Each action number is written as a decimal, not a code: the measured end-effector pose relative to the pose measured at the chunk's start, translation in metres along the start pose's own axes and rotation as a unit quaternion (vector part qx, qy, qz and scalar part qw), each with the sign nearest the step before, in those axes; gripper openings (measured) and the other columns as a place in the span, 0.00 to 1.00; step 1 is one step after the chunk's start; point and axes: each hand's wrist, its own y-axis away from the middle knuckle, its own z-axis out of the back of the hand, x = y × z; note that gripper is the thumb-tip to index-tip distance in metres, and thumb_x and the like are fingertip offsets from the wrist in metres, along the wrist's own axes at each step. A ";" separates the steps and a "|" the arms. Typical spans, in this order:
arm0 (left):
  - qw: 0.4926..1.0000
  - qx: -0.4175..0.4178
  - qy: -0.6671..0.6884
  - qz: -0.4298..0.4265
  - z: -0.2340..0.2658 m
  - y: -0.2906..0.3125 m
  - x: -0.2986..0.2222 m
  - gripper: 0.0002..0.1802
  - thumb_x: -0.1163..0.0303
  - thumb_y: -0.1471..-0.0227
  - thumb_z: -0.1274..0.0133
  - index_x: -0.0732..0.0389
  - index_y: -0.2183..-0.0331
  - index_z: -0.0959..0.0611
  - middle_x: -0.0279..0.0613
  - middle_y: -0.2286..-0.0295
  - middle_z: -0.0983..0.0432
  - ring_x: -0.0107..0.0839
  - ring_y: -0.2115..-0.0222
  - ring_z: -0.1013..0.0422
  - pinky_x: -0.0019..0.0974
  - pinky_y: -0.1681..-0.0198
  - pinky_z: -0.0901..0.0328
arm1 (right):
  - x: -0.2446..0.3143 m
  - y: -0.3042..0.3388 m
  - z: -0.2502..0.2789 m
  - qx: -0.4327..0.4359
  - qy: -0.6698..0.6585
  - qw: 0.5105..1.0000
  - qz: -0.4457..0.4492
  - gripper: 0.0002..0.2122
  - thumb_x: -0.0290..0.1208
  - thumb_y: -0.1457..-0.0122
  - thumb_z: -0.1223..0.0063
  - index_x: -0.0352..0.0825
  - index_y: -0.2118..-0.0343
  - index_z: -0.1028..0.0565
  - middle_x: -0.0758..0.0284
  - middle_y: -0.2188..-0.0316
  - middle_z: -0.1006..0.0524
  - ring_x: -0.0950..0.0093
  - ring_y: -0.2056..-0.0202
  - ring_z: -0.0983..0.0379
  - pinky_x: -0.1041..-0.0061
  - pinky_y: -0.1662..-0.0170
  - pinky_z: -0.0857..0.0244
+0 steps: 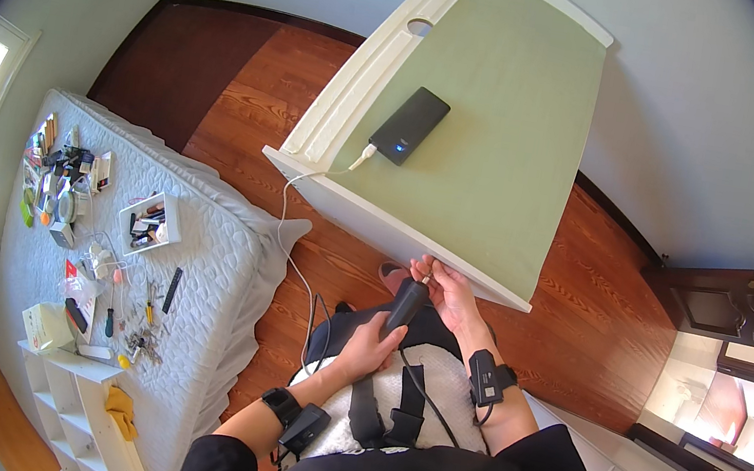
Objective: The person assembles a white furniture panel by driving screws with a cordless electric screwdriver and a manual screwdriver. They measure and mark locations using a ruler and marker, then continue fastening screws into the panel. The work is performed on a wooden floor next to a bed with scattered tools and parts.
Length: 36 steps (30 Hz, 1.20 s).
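Observation:
My left hand [367, 347] is wrapped round a black cylindrical hand tool [406, 305], tilted with its narrow end up. At that narrow end, the fingers of my right hand [452, 297] are pinched together on its thin tip. Both hands are just in front of the near white edge of a piece of furniture with a pale green panel [506, 108]. A black power bank [409, 125] with a small blue light lies on the panel. Its white cable [285, 221] hangs over the edge towards my lap, near a black cord.
On the left, a bed with a white quilted cover [202, 218] holds a white box of tools [150, 224], a screwdriver [110, 321], a black ruler [172, 290] and small loose parts. A white shelf unit [77, 415] stands by it. Dark cabinet doors [730, 309] are at right.

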 end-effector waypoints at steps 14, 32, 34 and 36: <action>1.000 -0.004 0.004 -0.001 -0.001 0.000 0.001 0.19 0.63 0.39 0.50 0.69 0.55 0.29 0.35 0.79 0.29 0.21 0.85 0.34 0.27 0.82 0.39 | 0.000 0.001 -0.002 0.011 0.009 1.000 0.003 0.12 0.32 0.34 0.53 0.30 0.55 0.26 0.58 0.58 0.21 0.68 0.55 0.24 0.74 0.50 0.29; 1.000 -0.004 0.012 -0.013 0.000 0.000 0.003 0.18 0.64 0.39 0.50 0.69 0.56 0.29 0.34 0.79 0.30 0.21 0.85 0.34 0.27 0.82 0.40 | -0.001 -0.002 0.001 0.013 -0.001 1.000 0.002 0.15 0.34 0.35 0.50 0.28 0.52 0.28 0.58 0.58 0.21 0.68 0.55 0.24 0.71 0.53 0.29; 1.000 -0.004 0.020 -0.010 0.000 0.000 0.004 0.18 0.64 0.39 0.50 0.69 0.56 0.29 0.34 0.80 0.30 0.21 0.85 0.34 0.27 0.82 0.40 | 0.000 -0.002 0.000 0.016 0.013 1.000 -0.001 0.16 0.34 0.35 0.50 0.27 0.50 0.28 0.58 0.57 0.22 0.68 0.55 0.24 0.71 0.52 0.29; 1.000 -0.004 0.013 -0.018 0.001 0.000 0.003 0.18 0.64 0.39 0.50 0.69 0.56 0.29 0.34 0.80 0.30 0.21 0.85 0.34 0.27 0.82 0.40 | 0.000 -0.001 0.000 0.025 0.024 0.999 0.001 0.17 0.34 0.35 0.50 0.26 0.50 0.28 0.58 0.57 0.22 0.68 0.54 0.25 0.72 0.51 0.30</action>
